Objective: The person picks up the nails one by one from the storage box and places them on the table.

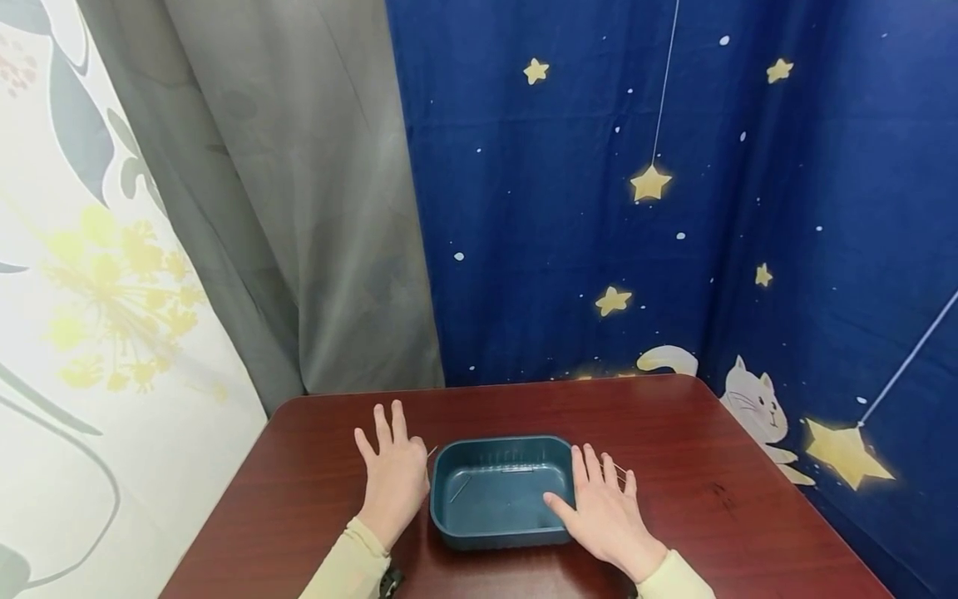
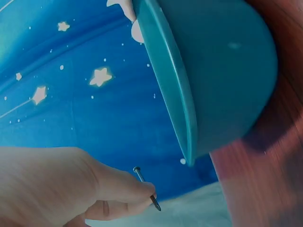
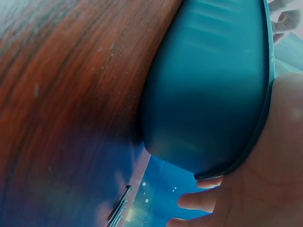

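A dark teal rectangular container point(image 1: 501, 539) stands on the table between my hands. My left hand point(image 1: 397, 482), just off its left side, pinches a nail point(image 2: 140, 175) between thumb and index finger, the other fingers raised. In the left wrist view the nail's head points up and its tip down past the fingertips. My right hand point(image 1: 606, 516) rests on the container's right rim, fingers spread and straight, thumb over the inside. Two thin nails lie on the container's floor, one nail point(image 1: 460, 488) at the left and another point(image 1: 516, 471) by the back wall.
Several more nails point(image 3: 118, 208) lie side by side on the table beyond the container's right side, partly behind my right fingers in the head view. The reddish-brown table point(image 1: 329, 433) backs onto a grey curtain point(image 1: 352, 249) and a blue star-patterned curtain point(image 1: 524, 208).
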Motion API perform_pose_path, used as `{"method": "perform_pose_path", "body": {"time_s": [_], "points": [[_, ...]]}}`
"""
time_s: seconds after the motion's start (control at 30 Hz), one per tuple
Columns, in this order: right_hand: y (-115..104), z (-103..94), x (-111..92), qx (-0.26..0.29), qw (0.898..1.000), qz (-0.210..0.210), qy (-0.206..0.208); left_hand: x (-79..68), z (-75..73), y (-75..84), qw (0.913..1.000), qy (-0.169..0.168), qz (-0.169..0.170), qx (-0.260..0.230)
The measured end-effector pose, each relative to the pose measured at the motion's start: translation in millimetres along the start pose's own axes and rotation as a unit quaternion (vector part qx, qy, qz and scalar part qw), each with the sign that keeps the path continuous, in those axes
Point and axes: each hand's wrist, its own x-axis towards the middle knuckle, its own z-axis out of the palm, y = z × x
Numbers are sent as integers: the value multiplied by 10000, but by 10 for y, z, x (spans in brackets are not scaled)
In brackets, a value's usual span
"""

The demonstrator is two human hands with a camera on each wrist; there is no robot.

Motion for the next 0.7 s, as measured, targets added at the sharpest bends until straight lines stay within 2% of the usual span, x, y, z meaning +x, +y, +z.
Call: {"method": "perform_pose_path", "body": {"time_s": [0.07,0.2,0.4,0.6,0.7], "points": [[0,0,-1,-1,10000,-4,16,2,-6,-65,10000,46,-16,-22],[2,-2,-1,-17,10000,2,-3,-8,17,-188,9998,-87,-148,-124],[13,9,9,-4,10000,-8,2,-40,144,-375,9988,-229,-318,-308],[16,15,13,28,10000,3,-44,-73,312,-568,9953,-616,-603,-439],[18,10,13,-1,10000,-11,-43,-95,393,-662,9938,-698,-732,-462]]}}
